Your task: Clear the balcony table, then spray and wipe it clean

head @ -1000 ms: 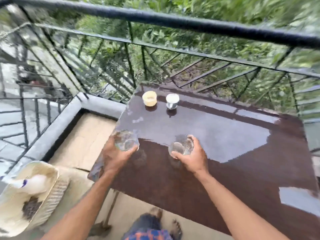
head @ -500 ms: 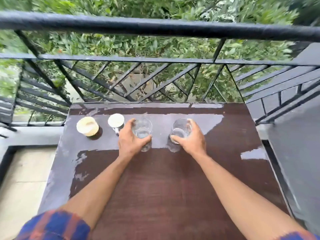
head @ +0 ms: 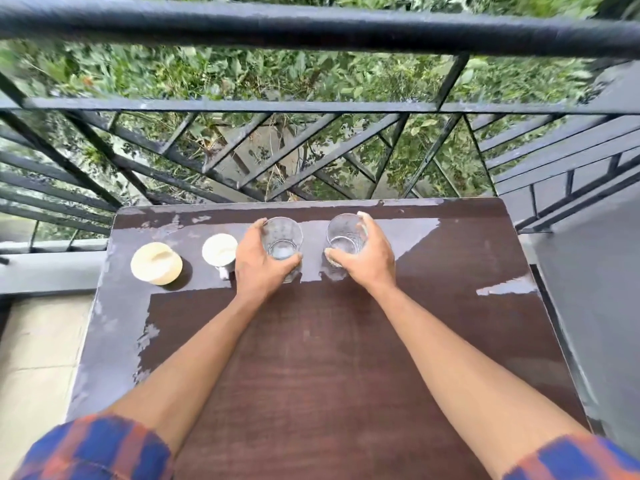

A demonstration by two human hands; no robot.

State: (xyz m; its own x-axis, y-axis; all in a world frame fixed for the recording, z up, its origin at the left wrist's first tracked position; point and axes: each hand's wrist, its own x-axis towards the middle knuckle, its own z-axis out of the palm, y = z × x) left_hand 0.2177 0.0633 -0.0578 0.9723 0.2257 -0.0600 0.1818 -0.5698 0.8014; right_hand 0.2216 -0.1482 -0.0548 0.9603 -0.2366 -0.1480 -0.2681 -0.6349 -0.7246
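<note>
A dark brown table (head: 329, 358) with worn grey patches stands against the balcony railing. Two clear drinking glasses stand upright near its far edge. My left hand (head: 258, 265) grips the left glass (head: 282, 239), fingers and thumb curled round it. My right hand (head: 367, 259) grips the right glass (head: 344, 233) the same way. To the left of my left hand stand a small white cup (head: 220, 251) and, further left, a cream round lidded container (head: 156, 263).
A black metal railing (head: 311, 29) runs just beyond the table's far edge, with green foliage below. A grey wall (head: 595, 306) lies close on the right. Pale floor tiles (head: 38, 358) show to the left of the table.
The view has swung from the left side of the table to face it squarely. Both hands have carried the glasses toward the far edge, beside the white cup.
</note>
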